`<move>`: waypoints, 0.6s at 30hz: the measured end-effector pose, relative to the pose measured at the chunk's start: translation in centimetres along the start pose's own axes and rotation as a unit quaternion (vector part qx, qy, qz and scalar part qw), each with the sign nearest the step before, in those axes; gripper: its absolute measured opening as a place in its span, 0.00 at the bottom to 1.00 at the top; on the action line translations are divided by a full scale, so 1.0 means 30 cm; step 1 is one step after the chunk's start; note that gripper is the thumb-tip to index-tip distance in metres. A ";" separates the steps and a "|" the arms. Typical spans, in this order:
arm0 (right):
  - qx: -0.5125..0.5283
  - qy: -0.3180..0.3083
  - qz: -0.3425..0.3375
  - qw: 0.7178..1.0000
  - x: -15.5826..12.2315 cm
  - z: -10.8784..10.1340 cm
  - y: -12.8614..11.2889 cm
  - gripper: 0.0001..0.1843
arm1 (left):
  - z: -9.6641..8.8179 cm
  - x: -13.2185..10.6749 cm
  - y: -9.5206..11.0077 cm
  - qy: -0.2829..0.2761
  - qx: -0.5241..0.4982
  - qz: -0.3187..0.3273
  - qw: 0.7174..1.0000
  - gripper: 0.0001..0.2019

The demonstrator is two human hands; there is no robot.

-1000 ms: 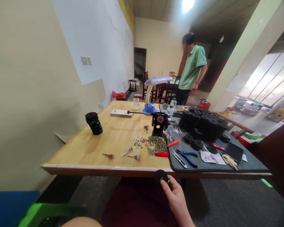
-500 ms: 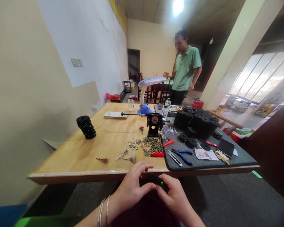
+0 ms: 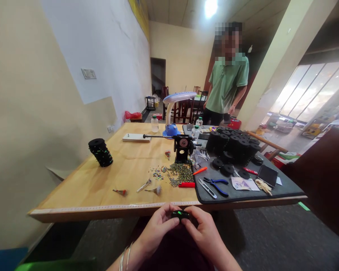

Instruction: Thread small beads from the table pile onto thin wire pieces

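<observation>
Ceiling light (image 3: pixel 211 8) flares white, window (image 3: pixel 310 90) glares at right, shadow pools under the tabletop (image 3: pixel 130 165), edges stretch and blur!

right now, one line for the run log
left hand: holding black disc | right hand: holding black disc | pliers: on mat | lamp: on table

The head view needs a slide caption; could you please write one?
Left hand and right hand hold a black disc in front of a wooden table with pliers on a mat.
</observation>
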State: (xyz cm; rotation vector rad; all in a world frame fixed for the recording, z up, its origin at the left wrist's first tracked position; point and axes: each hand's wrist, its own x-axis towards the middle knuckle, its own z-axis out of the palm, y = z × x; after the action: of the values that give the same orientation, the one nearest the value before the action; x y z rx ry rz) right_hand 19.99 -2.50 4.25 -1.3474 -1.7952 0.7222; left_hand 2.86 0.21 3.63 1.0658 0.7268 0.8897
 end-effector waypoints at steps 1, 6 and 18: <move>-0.024 -0.006 -0.010 1.000 0.002 -0.003 -0.002 0.06 | -0.002 0.004 0.003 -0.008 0.020 -0.004 1.000 0.13; -0.165 -0.049 -0.064 0.983 0.009 -0.007 -0.012 0.08 | -0.016 0.043 -0.006 0.020 0.211 0.026 0.977 0.14; 0.033 0.000 0.020 0.999 -0.017 -0.038 0.038 0.10 | -0.004 0.029 -0.020 0.019 -0.075 -0.135 0.988 0.11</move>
State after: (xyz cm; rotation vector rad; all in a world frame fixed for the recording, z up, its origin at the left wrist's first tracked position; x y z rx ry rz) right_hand 21.63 -2.67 3.83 -1.3431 -1.7334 0.7963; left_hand 3.33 0.90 2.97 0.7971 0.8024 0.7196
